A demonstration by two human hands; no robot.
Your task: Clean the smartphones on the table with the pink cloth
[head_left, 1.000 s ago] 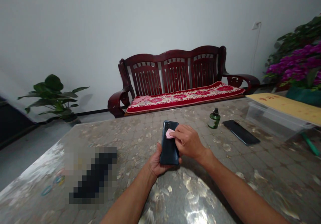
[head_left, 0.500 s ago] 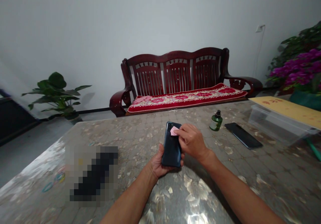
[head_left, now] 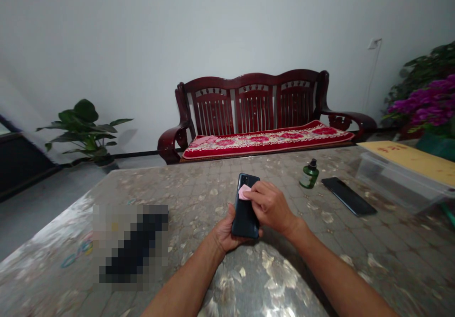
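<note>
My left hand [head_left: 224, 234] grips the lower end of a dark smartphone [head_left: 243, 215], holding it tilted up above the table with its back and camera corner facing me. My right hand [head_left: 270, 206] pinches a small pink pad [head_left: 244, 192] and presses it against the upper part of the phone's back. Both forearms reach in from the bottom edge over a shiny patterned tabletop [head_left: 277, 279].
A small green bottle [head_left: 309, 174] and a second dark phone [head_left: 348, 202] lie on the table to the right. Further right stands a clear plastic box [head_left: 398, 184] under a yellow envelope [head_left: 414, 156]. A blurred-out patch [head_left: 130, 246] covers something at left. A red wooden bench [head_left: 263, 118] stands behind.
The pink pad has slid slightly down the phone's back under my right hand. The view has drifted a little; the phone stays in my left hand.
</note>
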